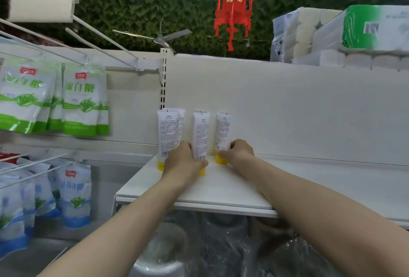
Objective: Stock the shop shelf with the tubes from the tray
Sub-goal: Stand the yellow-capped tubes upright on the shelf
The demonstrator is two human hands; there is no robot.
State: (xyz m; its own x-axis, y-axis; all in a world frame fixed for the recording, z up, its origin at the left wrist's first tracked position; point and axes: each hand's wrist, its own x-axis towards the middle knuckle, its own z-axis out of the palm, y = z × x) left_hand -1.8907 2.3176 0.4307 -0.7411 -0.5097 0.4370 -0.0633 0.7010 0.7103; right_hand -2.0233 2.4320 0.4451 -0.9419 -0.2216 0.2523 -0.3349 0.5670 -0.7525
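White tubes with yellow caps stand cap-down at the back left of a white shelf (pixel 309 188). My left hand (pixel 182 162) grips the middle tube (pixel 200 135) near its cap. My right hand (pixel 240 152) holds the right tube (pixel 224 129) at its base, thumb by the yellow cap. At the far left stands another tube (pixel 167 135), with one more (pixel 181 121) partly hidden behind it. The tray is not in view.
Green-and-white bags (pixel 84 99) hang on pegs at the left, blue-and-white bags (pixel 75 197) below them. Packs of paper rolls (pixel 332 35) sit on top at the right. A red lantern (pixel 234 4) hangs overhead. Plastic-wrapped goods (pixel 221 243) lie under the shelf.
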